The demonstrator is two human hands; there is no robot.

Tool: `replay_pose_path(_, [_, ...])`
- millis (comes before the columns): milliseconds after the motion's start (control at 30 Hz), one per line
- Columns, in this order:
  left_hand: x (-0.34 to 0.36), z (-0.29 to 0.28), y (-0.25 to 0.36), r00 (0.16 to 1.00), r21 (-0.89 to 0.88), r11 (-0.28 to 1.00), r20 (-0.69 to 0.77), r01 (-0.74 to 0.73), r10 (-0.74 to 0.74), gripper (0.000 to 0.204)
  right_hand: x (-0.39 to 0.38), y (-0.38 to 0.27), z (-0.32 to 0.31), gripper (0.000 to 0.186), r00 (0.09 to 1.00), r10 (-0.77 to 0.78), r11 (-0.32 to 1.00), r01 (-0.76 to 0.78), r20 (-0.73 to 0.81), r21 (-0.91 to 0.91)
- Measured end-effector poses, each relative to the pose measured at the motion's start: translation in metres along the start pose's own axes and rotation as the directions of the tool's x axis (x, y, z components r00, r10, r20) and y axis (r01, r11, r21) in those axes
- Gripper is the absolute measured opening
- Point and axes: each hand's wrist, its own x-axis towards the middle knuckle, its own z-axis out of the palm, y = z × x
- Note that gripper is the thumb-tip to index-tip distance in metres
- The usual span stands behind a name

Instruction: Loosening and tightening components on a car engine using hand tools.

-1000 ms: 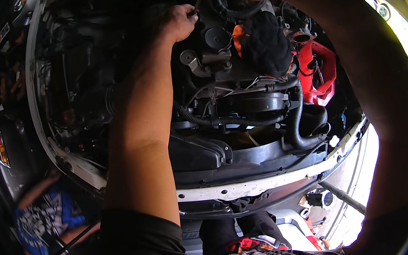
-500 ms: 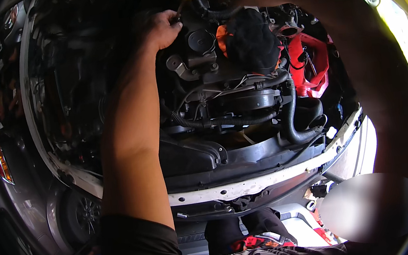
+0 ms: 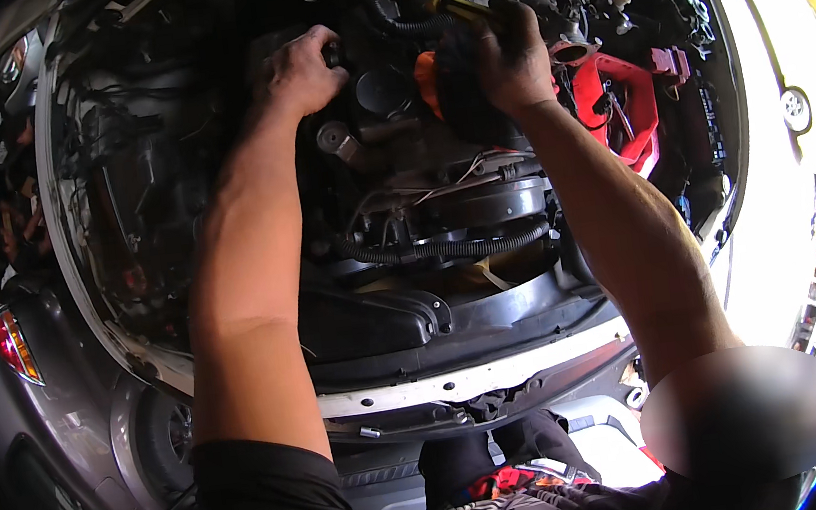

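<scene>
Both my arms reach into a car's open engine bay. My left hand [image 3: 305, 73] is at the far left of the engine, beside the round black cap [image 3: 383, 91]. Its fingers are curled around something small and dark that I cannot make out. My right hand [image 3: 517, 59] is to the right, its fingers wrapped around a yellow-and-dark stick-shaped tool [image 3: 452, 3]. The tool's yellow end points left, and the hand hides the rest. Under and beside that hand lies a black cloth item with an orange part [image 3: 428, 83], now partly covered.
A red plastic tray [image 3: 649, 132] sits right of the engine, a slender metal tool in it. Corrugated black hose [image 3: 472, 244] and the fan shroud [image 3: 514, 305] lie nearer. The pale front crossmember [image 3: 483, 380] spans in front of me. A grey car [image 3: 52, 396] stands at left.
My right arm has come down from close before the camera, and the yellow tool has moved right with that hand. My left hand has shifted slightly left.
</scene>
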Motion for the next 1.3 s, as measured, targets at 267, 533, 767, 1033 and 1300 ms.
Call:
replay_pose_path(267, [0.005, -0.008, 0.005, 0.998, 0.272, 0.962, 0.061, -0.035, 0.019, 0.048, -0.005, -0.019, 0.001, 0.035, 0.997, -0.003, 0.985, 0.017, 0.078, -0.172])
replay_pose_path(533, [0.005, -0.016, 0.009, 0.992, 0.331, 0.936, 0.088, -0.118, 0.093, 0.042, -0.004, -0.025, 0.002, 0.036, 0.994, 0.045, 0.989, -0.030, 0.103, -0.143])
replay_pose_path(767, [0.007, -0.012, 0.010, 0.990, 0.350, 0.929, 0.121, -0.117, 0.079, 0.033, -0.005, -0.017, 0.000, 0.036, 0.996, 0.035, 0.995, -0.027, 0.087, -0.094])
replay_pose_path(1033, [0.010, -0.019, 0.020, 0.968, 0.321, 0.947, 0.240, -0.012, -0.069, 0.035, -0.003, -0.015, 0.000, 0.039, 0.997, 0.003, 0.992, 0.007, 0.077, -0.128])
replay_pose_path(1300, [0.005, -0.005, 0.019, 0.995, 0.468, 0.881, 0.092, -0.065, 0.024, 0.030, -0.004, -0.015, -0.001, 0.039, 0.998, 0.027, 0.996, -0.021, 0.065, -0.092])
